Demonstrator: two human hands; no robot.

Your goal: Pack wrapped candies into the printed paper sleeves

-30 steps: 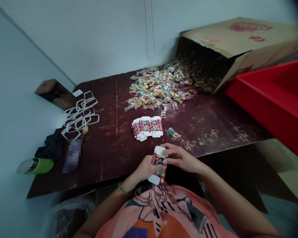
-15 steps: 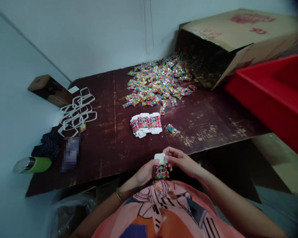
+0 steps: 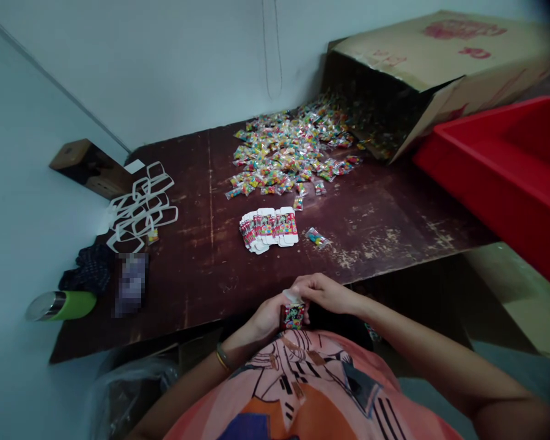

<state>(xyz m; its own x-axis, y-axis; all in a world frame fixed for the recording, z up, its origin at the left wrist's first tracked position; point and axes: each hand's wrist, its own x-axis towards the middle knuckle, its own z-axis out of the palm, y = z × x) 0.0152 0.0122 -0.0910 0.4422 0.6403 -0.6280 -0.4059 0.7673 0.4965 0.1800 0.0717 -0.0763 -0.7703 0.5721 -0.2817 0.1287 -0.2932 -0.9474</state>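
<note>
A small printed box (image 3: pixel 294 316) with a white top flap stands upright close to my shirt. My left hand (image 3: pixel 268 318) is wrapped round its left side and back, fingertips showing at the right edge. The fingers of my right hand (image 3: pixel 319 291) are pinched at the white flap, which leans back. Ahead on the dark table (image 3: pixel 201 269) lies a fanned row of flat printed boxes (image 3: pixel 269 229). One candy packet (image 3: pixel 317 238) lies to their right, and a large heap of candy packets (image 3: pixel 288 153) spreads behind.
An open cardboard carton (image 3: pixel 440 55) lies at the back right, with a red tray (image 3: pixel 481 183) in front of it. On the left are white plastic frames (image 3: pixel 142 208), a brown box (image 3: pixel 89 168), a dark cloth (image 3: pixel 87 269) and a green bottle (image 3: pixel 68 305).
My right hand has moved left, over the top of the box. The white flap, upright and fully visible before, now shows less and is partly covered by my fingers.
</note>
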